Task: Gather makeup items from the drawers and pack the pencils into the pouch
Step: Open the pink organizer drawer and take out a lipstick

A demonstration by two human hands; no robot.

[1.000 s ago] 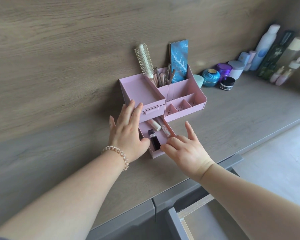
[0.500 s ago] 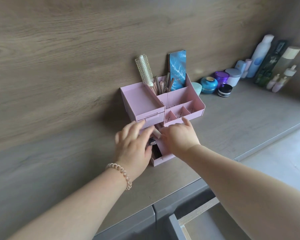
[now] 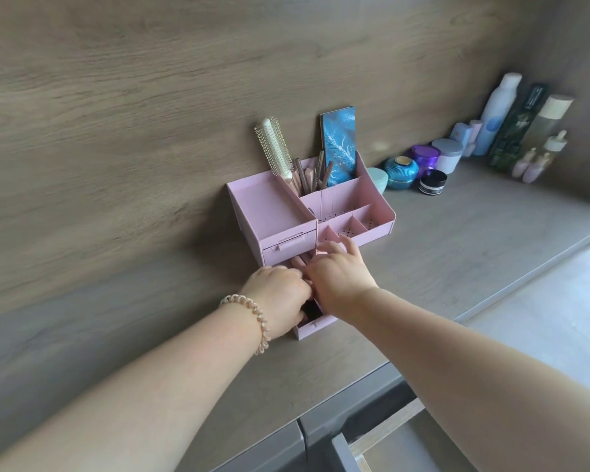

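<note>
A pink desk organizer stands against the wood wall, its lower drawer pulled out toward me. Both hands are inside that drawer. My left hand, with a coil bracelet on the wrist, curls down over a black lipstick. My right hand covers the drawer's right side, fingers bent beside pink tubes. The hands hide most of the drawer's contents and any grip. Several brown pencils stand in the organizer's back compartment. No pouch is in view.
A round hairbrush and a blue palette stick up from the organizer. Jars and bottles line the counter's back right. Below the counter edge a grey drawer stands open.
Both hands moved from the drawer's rim into the drawer and closed together over its contents. The view has shifted down slightly.
</note>
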